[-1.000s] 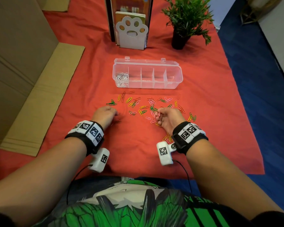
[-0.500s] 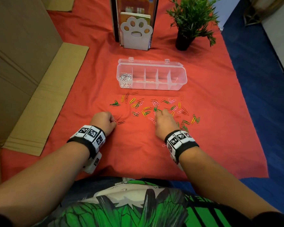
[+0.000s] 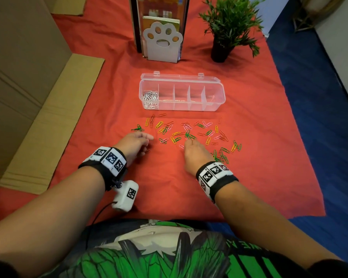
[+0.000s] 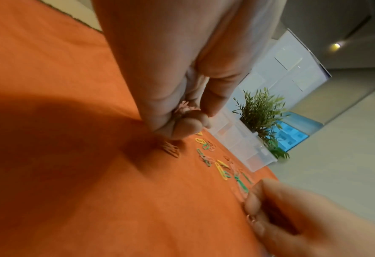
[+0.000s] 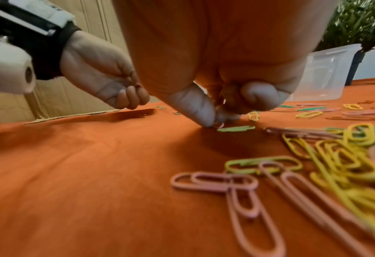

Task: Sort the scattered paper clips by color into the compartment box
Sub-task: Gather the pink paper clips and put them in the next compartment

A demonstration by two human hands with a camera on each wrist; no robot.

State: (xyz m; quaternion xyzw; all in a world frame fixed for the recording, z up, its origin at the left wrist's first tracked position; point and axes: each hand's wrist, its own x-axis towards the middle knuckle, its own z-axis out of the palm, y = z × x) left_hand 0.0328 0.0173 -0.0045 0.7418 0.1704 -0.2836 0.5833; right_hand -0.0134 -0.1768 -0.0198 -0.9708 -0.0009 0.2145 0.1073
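Pink, green, yellow and red paper clips (image 3: 189,133) lie scattered on the red cloth in front of the clear compartment box (image 3: 213,97). Its leftmost compartment holds white clips (image 3: 150,98); the other compartments look bare. My left hand (image 3: 147,140) hovers at the left edge of the scatter, fingers curled round a small bunch of pink clips (image 4: 185,107). My right hand (image 3: 190,141) is palm down in the middle of the scatter. Its thumb and forefinger (image 5: 199,111) pinch a pink clip (image 5: 219,124) that touches the cloth.
A white paw-shaped stand (image 3: 162,43) with books and a potted plant (image 3: 227,27) stand behind the box. Flattened cardboard (image 3: 48,117) lies along the left. The cloth (image 3: 169,187) ends at blue floor on the right. A heap of clips (image 5: 325,156) lies just right of my right hand.
My right hand has turned palm down and reached forward into the scatter to pinch a clip. My left hand has moved slightly forward and lifted, still curled round its clips.
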